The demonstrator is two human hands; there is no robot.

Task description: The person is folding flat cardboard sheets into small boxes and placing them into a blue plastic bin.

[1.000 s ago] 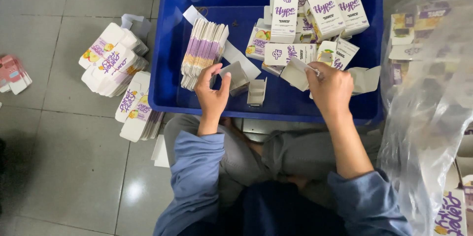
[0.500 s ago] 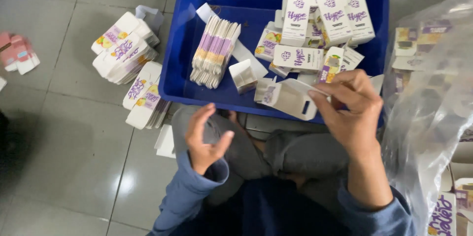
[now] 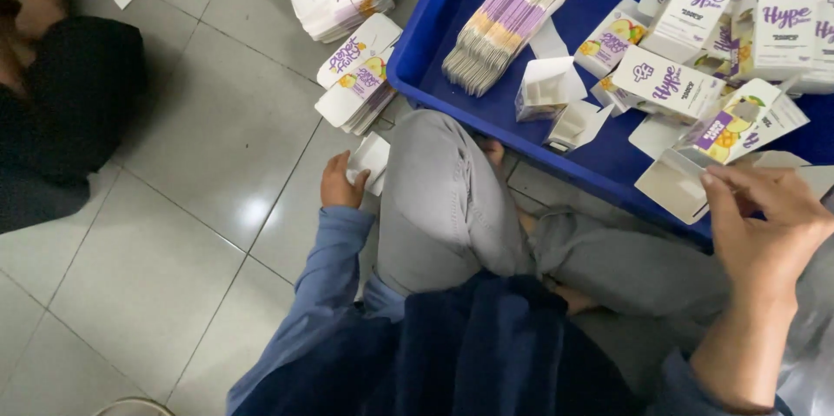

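The left hand (image 3: 341, 183) has dropped from mid-air to the floor, pinching white card (image 3: 372, 158). The right hand (image 3: 764, 225) pinches an open carton (image 3: 686, 174) over the blue tray (image 3: 417, 69); inserting seems next.

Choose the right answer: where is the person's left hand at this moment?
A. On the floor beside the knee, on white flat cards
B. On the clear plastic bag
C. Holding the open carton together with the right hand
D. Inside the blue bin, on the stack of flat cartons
A: the left hand is down on the tiled floor beside the knee, grasping the white flat cards, outside the blue bin.
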